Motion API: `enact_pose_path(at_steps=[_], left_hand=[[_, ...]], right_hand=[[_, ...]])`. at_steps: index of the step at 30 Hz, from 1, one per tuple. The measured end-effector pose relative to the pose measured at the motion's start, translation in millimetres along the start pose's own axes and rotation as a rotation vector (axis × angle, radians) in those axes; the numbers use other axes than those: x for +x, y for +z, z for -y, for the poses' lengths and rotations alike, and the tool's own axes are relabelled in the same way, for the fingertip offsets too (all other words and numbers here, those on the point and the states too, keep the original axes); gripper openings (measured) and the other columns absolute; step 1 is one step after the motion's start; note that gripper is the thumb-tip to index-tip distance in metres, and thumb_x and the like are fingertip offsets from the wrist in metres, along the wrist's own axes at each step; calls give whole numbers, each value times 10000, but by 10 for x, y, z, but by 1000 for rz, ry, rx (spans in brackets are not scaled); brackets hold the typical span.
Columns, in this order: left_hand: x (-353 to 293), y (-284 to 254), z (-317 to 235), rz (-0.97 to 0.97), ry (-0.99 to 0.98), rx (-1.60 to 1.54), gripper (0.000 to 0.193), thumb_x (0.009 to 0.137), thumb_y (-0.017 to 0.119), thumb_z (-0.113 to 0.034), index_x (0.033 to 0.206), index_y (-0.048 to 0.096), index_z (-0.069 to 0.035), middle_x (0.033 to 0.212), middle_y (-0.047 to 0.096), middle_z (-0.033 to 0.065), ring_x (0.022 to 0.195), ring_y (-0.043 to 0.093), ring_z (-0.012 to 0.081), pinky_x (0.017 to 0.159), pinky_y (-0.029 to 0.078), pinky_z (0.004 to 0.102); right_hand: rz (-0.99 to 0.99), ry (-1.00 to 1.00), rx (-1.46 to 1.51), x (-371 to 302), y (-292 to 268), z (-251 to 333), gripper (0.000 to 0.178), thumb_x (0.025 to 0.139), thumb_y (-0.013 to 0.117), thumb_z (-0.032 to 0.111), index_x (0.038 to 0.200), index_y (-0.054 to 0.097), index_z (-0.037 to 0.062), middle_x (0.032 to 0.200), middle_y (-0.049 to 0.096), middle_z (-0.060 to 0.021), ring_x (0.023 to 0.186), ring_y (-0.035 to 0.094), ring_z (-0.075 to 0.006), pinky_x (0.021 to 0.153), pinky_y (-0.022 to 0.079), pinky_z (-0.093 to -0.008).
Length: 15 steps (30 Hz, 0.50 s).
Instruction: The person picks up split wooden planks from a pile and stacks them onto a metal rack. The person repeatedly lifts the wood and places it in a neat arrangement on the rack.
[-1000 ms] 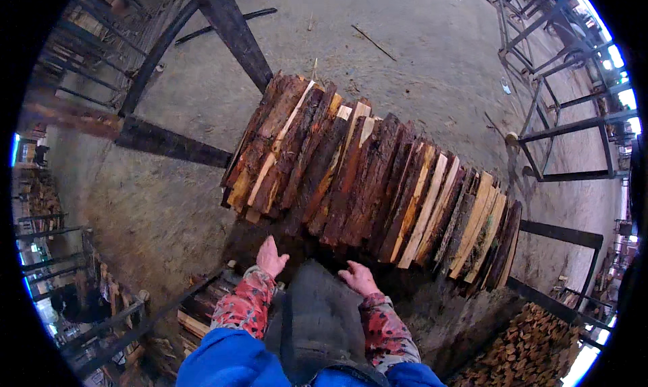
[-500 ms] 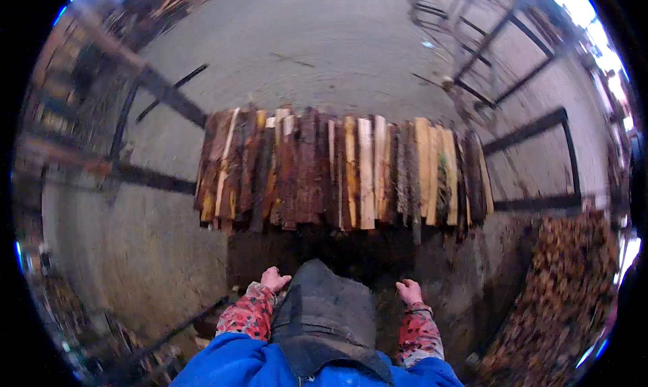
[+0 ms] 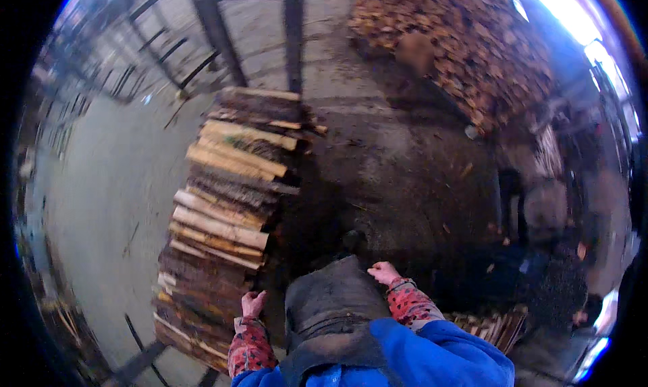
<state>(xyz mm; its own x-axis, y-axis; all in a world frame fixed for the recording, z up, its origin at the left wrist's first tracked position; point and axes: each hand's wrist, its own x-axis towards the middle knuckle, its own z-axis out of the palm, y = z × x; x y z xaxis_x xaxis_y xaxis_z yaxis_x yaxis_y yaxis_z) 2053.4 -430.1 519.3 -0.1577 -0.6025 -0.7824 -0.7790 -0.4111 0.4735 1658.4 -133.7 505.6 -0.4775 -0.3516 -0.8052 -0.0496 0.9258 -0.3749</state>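
A row of split firewood pieces [image 3: 223, 222], some with bark and some pale and bare, lies side by side across a dark metal rack on my left. My left hand [image 3: 253, 305], below a red patterned sleeve, hangs near the row's edge with its fingers curled in. On the other side of my dark apron [image 3: 334, 296], my right hand [image 3: 385, 272] is closed in the air over the dark floor. Neither hand shows anything in it.
A large firewood pile [image 3: 466, 56] stands at the far right. Dark metal bars [image 3: 293, 39] stick out beyond the row's far end. More metal frames [image 3: 175, 49] stand at the far left. Another small wood stack [image 3: 489, 326] lies by my right elbow.
My view and body have turned right. The wood row, in front of me before, is now on my left. The big pile has come to the far right. Both hands stay without wood.
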Motion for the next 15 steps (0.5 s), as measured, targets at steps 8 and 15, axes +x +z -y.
enact_pose_path(at_steps=[8,15], left_hand=[[351,515,-1010,172,239,186,316,805,689,-312,847,643,-2,710,637,79,582,576,178,530,468,332],[485,1069,-2058,221,240,421,434,830,641,-384,1019,644,7,823,663,140,630,605,218,559,483,372]], right_hand=[[-103,71,222,150,-222,-523,386,765,672,380,834,647,1,724,646,-120,695,613,-200,637,476,-351],[-279,-49,299,468,-1104,-433,397,754,645,411,811,663,18,772,654,-166,740,632,-290,683,478,-406]])
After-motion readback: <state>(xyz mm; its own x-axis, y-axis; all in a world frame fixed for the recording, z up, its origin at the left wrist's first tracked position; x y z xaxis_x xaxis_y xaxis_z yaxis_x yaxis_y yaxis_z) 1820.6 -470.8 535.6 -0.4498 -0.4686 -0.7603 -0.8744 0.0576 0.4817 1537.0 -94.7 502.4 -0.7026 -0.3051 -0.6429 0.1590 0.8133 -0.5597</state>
